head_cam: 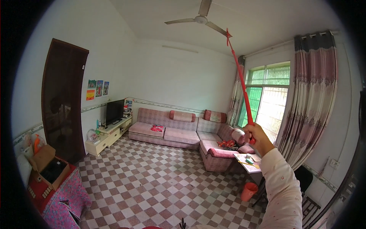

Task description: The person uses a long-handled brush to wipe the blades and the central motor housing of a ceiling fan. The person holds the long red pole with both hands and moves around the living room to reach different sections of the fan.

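Note:
My right hand (258,136) is closed around the lower end of a long red pole (241,77). It looks telescopic, narrowing in sections toward the top. Slanting up and slightly left, the pole ends in a thin red tip (227,37) that overlaps the end of one blade (218,28) of the ceiling fan (201,19). Whether the two touch, I cannot tell. The fan's blades look distinct rather than blurred. A pale sleeve (281,186) covers my right arm. My left hand is out of view.
A sectional sofa (181,137) lines the far wall and right corner. Near my arm stand a small table (241,164) and a red bin (249,191). Curtains (311,94) flank the window. At left are a TV cabinet (110,137) and a cloth-covered table (65,197) bearing an open cardboard box (43,157).

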Tool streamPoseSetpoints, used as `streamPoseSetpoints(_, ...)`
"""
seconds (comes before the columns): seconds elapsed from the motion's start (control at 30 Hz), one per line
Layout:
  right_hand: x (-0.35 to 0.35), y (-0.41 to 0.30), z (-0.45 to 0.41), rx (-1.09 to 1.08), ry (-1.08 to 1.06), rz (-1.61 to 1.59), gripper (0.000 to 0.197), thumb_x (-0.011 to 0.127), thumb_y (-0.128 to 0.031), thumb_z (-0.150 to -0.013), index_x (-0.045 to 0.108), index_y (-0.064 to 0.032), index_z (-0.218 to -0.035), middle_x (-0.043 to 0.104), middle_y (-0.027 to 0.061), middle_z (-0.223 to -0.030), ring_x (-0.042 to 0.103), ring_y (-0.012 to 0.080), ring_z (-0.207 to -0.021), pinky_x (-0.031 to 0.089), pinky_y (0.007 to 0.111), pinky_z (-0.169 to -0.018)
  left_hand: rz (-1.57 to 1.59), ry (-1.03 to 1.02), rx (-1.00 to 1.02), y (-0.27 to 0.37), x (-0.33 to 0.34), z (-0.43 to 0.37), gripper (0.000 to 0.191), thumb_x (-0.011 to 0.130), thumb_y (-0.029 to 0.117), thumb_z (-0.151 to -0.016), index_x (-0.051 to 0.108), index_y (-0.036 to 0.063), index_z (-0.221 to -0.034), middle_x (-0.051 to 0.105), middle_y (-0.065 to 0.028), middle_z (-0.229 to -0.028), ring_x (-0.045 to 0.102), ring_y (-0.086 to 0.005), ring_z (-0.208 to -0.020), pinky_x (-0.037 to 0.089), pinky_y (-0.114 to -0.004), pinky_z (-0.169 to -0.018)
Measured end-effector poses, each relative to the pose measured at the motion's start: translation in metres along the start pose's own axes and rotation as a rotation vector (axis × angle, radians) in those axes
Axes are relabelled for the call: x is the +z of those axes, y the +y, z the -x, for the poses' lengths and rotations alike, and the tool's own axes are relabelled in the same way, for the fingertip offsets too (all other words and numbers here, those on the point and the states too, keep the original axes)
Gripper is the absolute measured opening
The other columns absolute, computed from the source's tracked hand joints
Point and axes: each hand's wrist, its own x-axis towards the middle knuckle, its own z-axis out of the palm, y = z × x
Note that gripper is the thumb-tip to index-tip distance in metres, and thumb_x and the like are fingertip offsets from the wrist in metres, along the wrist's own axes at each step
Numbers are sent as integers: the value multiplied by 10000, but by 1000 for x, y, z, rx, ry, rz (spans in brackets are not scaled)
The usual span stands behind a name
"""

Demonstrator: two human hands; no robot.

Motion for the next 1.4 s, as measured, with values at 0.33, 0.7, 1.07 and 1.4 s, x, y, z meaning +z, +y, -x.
streamPoseSetpoints(0.33, 1, 21, 81, 36, -22, 22, 234, 555, 0, -730, 405, -110, -872, 403, -14, -565, 376, 82, -380, 335, 250, -334, -16, -19, 2, 10, -7, -7, 430, 581, 109, -800, 452, 12, -1199, 567, -162, -997, 565, -255, -932, 475, -377, -813)
streamPoseSetpoints(0.7, -33, 27, 94, 13, 139, 159, 226, 574, -9, -723, 403, -89, -848, 413, -4, -572, 375, 74, -384, 323, 242, -330, -21, -25, 11, 16, -12, -9, 419, 571, 104, -812, 445, 11, -1201, 570, -151, -989, 562, -240, -937, 472, -358, -819)
streamPoseSetpoints(1.07, -38, -53, -41, -110, 44, 62, 177, 562, -48, -752, 401, -92, -691, 387, -31, -486, 365, 79, -368, 317, 214, -330, -25, 2, 13, 3, -11, 5, 408, 561, 99, -824, 438, 9, -1202, 573, -141, -981, 560, -224, -943, 469, -339, -826)
streamPoseSetpoints(1.4, -12, -61, -113, 58, -243, -166, 165, 581, -97, -776, 451, -121, -677, 427, -69, -509, 399, 32, -395, 351, 187, -357, -18, 75, 43, -14, -4, 38, 398, 551, 95, -834, 431, 8, -1203, 576, -131, -974, 557, -211, -948, 466, -321, -833)
